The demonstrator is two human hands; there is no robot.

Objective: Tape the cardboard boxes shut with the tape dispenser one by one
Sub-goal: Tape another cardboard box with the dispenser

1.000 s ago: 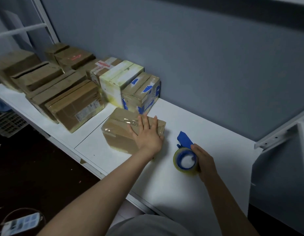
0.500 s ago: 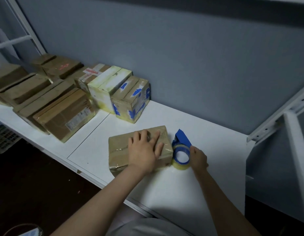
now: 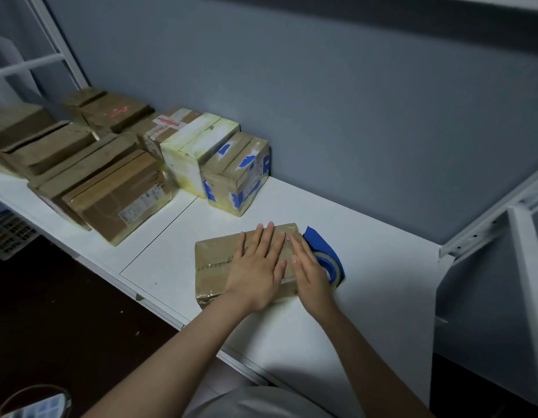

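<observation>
White shelf (image 3: 382,282): cardboard box (image 3: 213,267), left hand (image 3: 258,276) and right hand (image 3: 310,274) flat on top, fingers straight, gripping nothing. Alongside, tape dispenser (image 3: 328,254). Step: probably flattening lid; next, grasp dispenser.

Near box (image 3: 215,260) under my left hand (image 3: 257,274): plain brown, glossy clear tape bands, yellowish edges. Tape dispenser (image 3: 323,247) blue, tape roll (image 3: 337,276) pale yellow. Table (image 3: 382,282) white, wall (image 3: 322,101) grey-blue, floor (image 3: 50,312) near-black. Behind: patched box (image 3: 231,179) brown with blue patches; pale box (image 3: 183,167) white, yellow-green tinge; labelled box (image 3: 111,203) brown, white label; far box (image 3: 117,116) dark brown, red print.
</observation>
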